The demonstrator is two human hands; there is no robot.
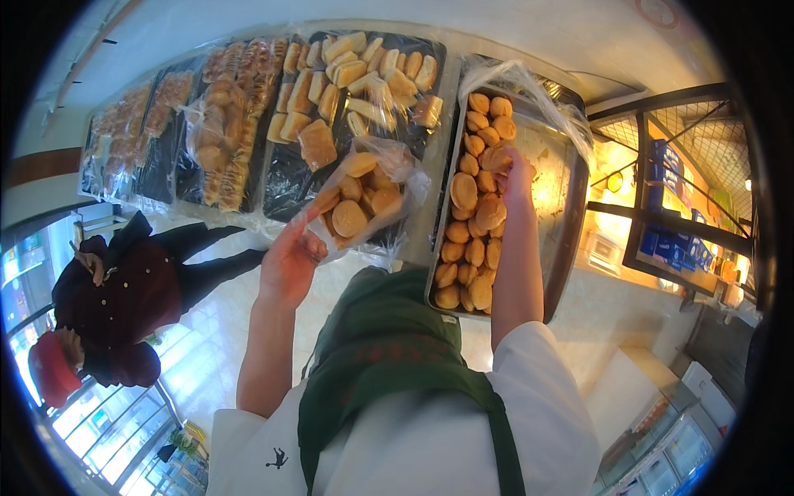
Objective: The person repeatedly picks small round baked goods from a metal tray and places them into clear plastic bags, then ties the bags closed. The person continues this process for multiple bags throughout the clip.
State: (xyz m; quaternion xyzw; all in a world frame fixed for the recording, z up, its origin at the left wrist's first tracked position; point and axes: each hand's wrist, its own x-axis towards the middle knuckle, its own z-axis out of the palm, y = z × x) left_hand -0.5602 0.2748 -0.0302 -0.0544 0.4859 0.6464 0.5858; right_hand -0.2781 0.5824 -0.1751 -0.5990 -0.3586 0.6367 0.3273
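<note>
My right hand (518,177) grips a round golden bun (495,159) above a deep metal baking tray (558,204). More buns (464,191) fill the left side of that tray, some lying on top of others. To the left, my left hand (290,257) pinches the near edge of a clear plastic bag (406,162). Inside the bag are several round buns (349,218), and its mouth gapes toward me. The bag rests on the near part of a dark tray (282,192). Some fingertips of both hands are hidden.
Sliced bread pieces (347,68) lie on the dark tray's far part. Further left are plastic-covered trays of glazed pastries (248,74) and a tied bag of buns (214,130). A person (124,291) stands at left. A dark-framed rack (645,217) stands at right.
</note>
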